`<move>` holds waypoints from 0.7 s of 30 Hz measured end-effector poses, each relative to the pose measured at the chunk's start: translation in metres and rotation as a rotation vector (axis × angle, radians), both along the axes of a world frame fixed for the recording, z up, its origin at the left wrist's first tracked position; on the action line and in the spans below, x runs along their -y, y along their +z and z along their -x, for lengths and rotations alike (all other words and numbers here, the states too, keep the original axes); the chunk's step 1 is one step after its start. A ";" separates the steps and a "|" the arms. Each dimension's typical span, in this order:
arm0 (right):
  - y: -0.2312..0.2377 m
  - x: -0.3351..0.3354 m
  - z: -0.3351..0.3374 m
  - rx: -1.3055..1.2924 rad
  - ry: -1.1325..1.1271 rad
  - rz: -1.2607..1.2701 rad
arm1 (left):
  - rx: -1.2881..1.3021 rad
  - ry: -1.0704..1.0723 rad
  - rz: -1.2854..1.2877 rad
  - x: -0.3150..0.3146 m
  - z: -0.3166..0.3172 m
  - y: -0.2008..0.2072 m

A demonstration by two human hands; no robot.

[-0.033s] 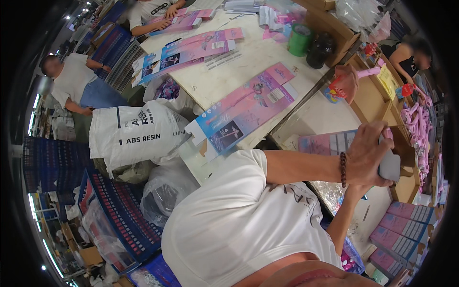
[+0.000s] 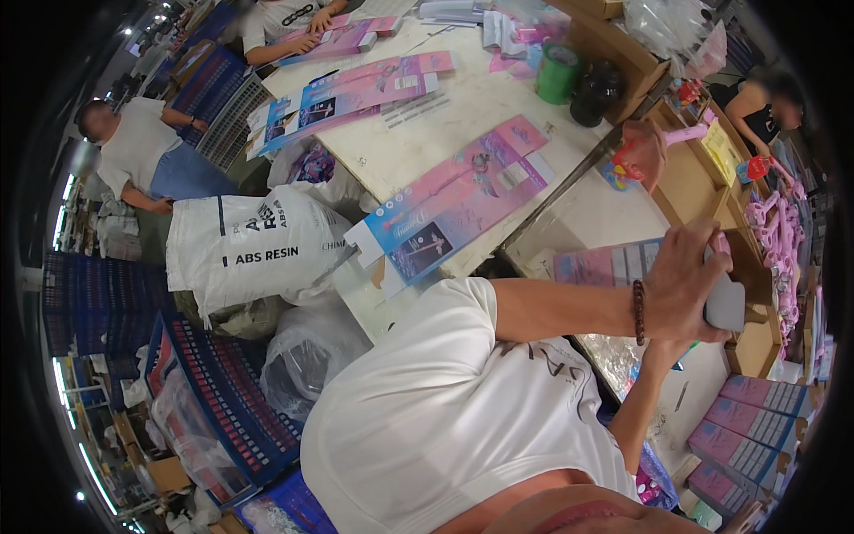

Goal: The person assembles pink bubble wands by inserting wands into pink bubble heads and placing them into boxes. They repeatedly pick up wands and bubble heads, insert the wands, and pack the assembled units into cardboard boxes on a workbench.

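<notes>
My left hand (image 2: pixel 683 278), with a dark bead bracelet on its wrist, reaches across my white T-shirt to the right. It is closed around a small rounded grey object (image 2: pixel 726 307) with a bit of pink showing at its top. My right forearm (image 2: pixel 636 411) rises from below and ends under the left hand, so the right hand itself is hidden. Both hands are over a flat pink printed card (image 2: pixel 609 262) at the edge of the white table (image 2: pixel 418 133), next to cardboard shelves (image 2: pixel 689 182).
Flat pink-and-blue cartons (image 2: pixel 463 206) lie on the table with a green tape roll (image 2: pixel 559 73) and a black jar (image 2: pixel 594 92). A white sack (image 2: pixel 253 249) and blue crates (image 2: pixel 222 392) stand on the left. Pink boxes (image 2: pixel 747 436) and pink plastic parts (image 2: pixel 774 222) are on the right. Other people work around.
</notes>
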State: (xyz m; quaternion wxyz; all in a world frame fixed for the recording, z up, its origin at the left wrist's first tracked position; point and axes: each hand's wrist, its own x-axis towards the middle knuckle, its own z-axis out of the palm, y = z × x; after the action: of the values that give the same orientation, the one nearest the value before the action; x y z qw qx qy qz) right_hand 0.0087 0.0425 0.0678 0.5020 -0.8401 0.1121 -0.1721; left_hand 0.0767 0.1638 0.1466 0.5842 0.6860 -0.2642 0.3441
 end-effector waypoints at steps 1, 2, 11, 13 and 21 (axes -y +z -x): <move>0.000 0.005 -0.001 0.050 0.005 -0.003 | -0.011 0.007 -0.019 0.003 0.003 0.001; -0.001 0.008 -0.001 0.173 0.009 -0.006 | -0.015 0.013 -0.032 0.005 0.006 0.002; 0.059 0.129 0.001 0.521 -0.024 -0.435 | 0.196 -0.188 -0.104 0.027 0.051 -0.014; 0.085 0.184 0.020 0.512 -0.152 -0.432 | 0.027 -0.178 -0.295 0.018 0.062 -0.035; 0.160 0.343 0.053 0.820 -0.368 -0.008 | -0.527 0.058 -0.527 -0.006 0.093 -0.115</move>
State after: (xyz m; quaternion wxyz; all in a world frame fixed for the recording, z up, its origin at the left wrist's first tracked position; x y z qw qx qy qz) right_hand -0.0443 -0.3010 0.2276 0.4691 -0.6667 0.0523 -0.5768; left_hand -0.0159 0.1694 0.0313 0.4253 0.8852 -0.1647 0.0923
